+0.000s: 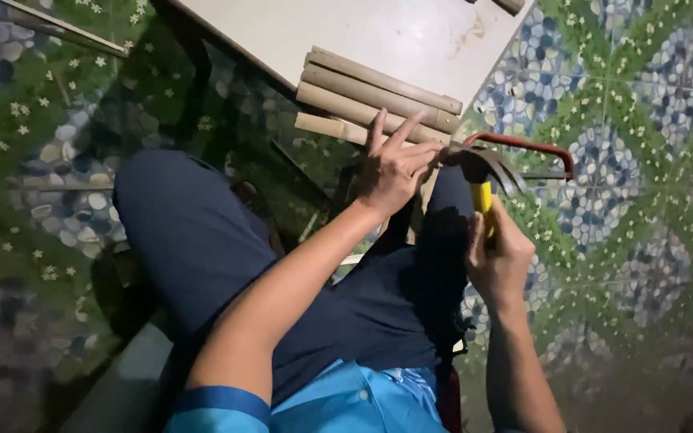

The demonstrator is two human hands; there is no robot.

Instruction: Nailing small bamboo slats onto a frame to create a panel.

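Above the lap, the left hand is pressing down with fingers spread loosely, its thumb and forefinger meeting the head of a hammer; whether they are pinching anything small there cannot be told. The right hand is closing fully round the hammer's yellow handle, just right of the knee. Bamboo lengths are lying side by side on the far board, touching the left fingertips. A red-framed saw is lying beyond the hammer on the tiled floor.

Risk, in my judgement: the left fingers are sitting so close to the head that a strike could catch them. No containers are showing.
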